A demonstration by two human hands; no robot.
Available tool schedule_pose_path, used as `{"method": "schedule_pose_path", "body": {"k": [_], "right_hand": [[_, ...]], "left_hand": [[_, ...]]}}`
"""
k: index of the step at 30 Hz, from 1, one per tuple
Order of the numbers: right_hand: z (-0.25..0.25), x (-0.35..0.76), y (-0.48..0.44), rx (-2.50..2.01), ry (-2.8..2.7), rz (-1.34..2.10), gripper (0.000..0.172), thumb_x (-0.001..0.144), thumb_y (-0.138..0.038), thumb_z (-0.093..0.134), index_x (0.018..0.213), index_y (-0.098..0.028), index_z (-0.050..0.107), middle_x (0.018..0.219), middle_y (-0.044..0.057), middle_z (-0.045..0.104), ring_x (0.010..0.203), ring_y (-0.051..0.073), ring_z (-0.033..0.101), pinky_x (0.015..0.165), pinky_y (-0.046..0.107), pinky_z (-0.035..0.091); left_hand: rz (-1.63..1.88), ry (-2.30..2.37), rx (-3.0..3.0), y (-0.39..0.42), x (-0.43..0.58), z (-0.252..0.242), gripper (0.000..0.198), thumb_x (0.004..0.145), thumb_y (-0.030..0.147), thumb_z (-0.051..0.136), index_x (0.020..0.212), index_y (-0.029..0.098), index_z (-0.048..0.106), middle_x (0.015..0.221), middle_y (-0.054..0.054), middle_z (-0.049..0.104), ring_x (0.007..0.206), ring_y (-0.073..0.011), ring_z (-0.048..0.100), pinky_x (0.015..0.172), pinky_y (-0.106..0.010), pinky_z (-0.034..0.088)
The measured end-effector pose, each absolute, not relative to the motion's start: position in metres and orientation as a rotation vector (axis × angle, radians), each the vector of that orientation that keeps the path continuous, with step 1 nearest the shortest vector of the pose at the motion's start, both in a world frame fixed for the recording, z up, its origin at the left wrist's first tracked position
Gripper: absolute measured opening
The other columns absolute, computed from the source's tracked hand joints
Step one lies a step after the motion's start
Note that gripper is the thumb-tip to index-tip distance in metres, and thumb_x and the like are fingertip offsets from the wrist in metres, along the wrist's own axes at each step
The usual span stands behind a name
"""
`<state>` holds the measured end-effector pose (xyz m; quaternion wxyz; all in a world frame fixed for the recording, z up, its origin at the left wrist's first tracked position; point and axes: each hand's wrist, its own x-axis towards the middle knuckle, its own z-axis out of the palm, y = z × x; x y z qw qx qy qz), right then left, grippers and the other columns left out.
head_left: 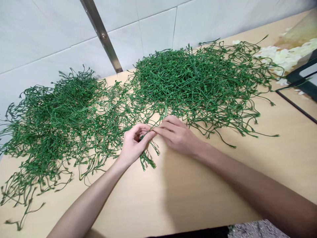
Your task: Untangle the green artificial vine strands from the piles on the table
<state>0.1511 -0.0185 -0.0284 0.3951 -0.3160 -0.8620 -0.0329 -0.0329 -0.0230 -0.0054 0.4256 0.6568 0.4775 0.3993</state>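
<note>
My left hand (137, 140) is closed around a small bunch of green artificial stems (148, 161), whose budded tips hang out below the palm. Close beside it, my right hand (176, 134) pinches a thin green stem where the fingertips of both hands almost meet. Part of that stem is hidden by the fingers. Just beyond my hands lies a large tangled heap of the same green stems (193, 82). A second heap (54, 122) spreads to the left, joined to the first by loosely scattered stems.
All of this lies on a light wooden table (138, 205) against a white tiled wall (156, 29). A metal strip (101, 33) runs down the wall. White artificial flowers (289, 56) and a black-framed object (302, 76) are at the far right.
</note>
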Motion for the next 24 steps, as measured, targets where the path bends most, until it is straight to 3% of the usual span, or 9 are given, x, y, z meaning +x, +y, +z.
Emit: {"method": "schedule_pose_path", "body": {"k": [7, 10, 13, 17, 20, 22, 24], "right_hand": [[-0.0178, 0.1501, -0.025, -0.801, -2.291, -0.264, 0.025, 0.096, -0.006, 0.038, 0.098, -0.004, 0.063, 0.102, 0.019, 0.062, 0.107, 0.027, 0.051, 0.092, 0.04, 0.049], [-0.0184, 0.1486, -0.026, -0.789, -2.379, -0.256, 0.025, 0.097, -0.005, 0.035, 0.095, -0.006, 0.06, 0.09, 0.014, 0.062, 0.091, 0.023, 0.055, 0.081, 0.034, 0.051], [-0.0207, 0.1476, -0.0248, -0.773, -2.349, -0.262, 0.022, 0.097, -0.004, 0.037, 0.089, -0.009, 0.057, 0.078, 0.009, 0.058, 0.076, 0.02, 0.051, 0.071, 0.032, 0.049], [-0.0219, 0.1472, -0.0233, -0.694, -2.285, -0.227, 0.021, 0.097, -0.006, 0.034, 0.092, -0.012, 0.053, 0.079, 0.008, 0.057, 0.076, 0.02, 0.047, 0.07, 0.033, 0.046], [-0.0221, 0.1463, -0.0233, -0.645, -2.276, -0.19, 0.018, 0.097, -0.008, 0.035, 0.097, -0.013, 0.052, 0.08, 0.008, 0.058, 0.077, 0.02, 0.048, 0.07, 0.033, 0.045], [-0.0224, 0.1446, -0.0238, -0.663, -2.256, -0.191, 0.017, 0.096, -0.01, 0.037, 0.103, -0.011, 0.052, 0.08, 0.009, 0.059, 0.077, 0.02, 0.049, 0.071, 0.034, 0.045], [-0.0228, 0.1422, -0.0248, -0.687, -2.235, -0.174, 0.018, 0.096, -0.013, 0.037, 0.104, -0.009, 0.053, 0.078, 0.009, 0.059, 0.075, 0.021, 0.049, 0.071, 0.035, 0.044]], "left_hand": [[1.03, 1.118, 1.737, -0.024, -0.0321, -0.0047, 0.013, 0.08, 0.027, 0.069, 0.082, 0.017, 0.06, 0.07, 0.002, 0.059, 0.06, -0.008, 0.051, 0.056, -0.02, 0.04], [0.995, 1.057, 1.789, -0.0262, -0.0317, -0.0022, 0.012, 0.082, 0.025, 0.066, 0.084, 0.018, 0.056, 0.07, 0.003, 0.056, 0.06, -0.0077, 0.049, 0.055, -0.02, 0.037], [0.927, 1.049, 1.757, -0.0294, -0.0323, -0.0003, 0.017, 0.084, 0.027, 0.063, 0.09, 0.02, 0.049, 0.064, 0.007, 0.047, 0.055, -0.0072, 0.043, 0.052, -0.02, 0.033], [0.805, 1.054, 1.717, -0.0304, -0.0346, 0.0018, 0.022, 0.087, 0.032, 0.059, 0.098, 0.021, 0.043, 0.056, 0.011, 0.035, 0.047, -0.0064, 0.029, 0.047, -0.02, 0.023], [0.727, 1.007, 1.868, -0.0275, -0.0365, 0.0026, 0.025, 0.086, 0.035, 0.057, 0.072, 0.019, 0.043, 0.054, 0.009, 0.028, 0.048, -0.0062, 0.025, 0.046, -0.021, 0.02], [0.723, 0.971, 1.936, -0.0255, -0.0375, 0.0025, 0.042, 0.085, 0.037, 0.056, 0.057, 0.019, 0.031, 0.053, 0.007, 0.019, 0.048, -0.006, 0.02, 0.044, -0.022, 0.017], [0.74, 0.945, 1.927, -0.0244, -0.0385, 0.0023, 0.048, 0.086, 0.039, 0.054, 0.053, 0.019, 0.025, 0.053, 0.007, 0.015, 0.047, -0.006, 0.017, 0.043, -0.023, 0.015]]}}
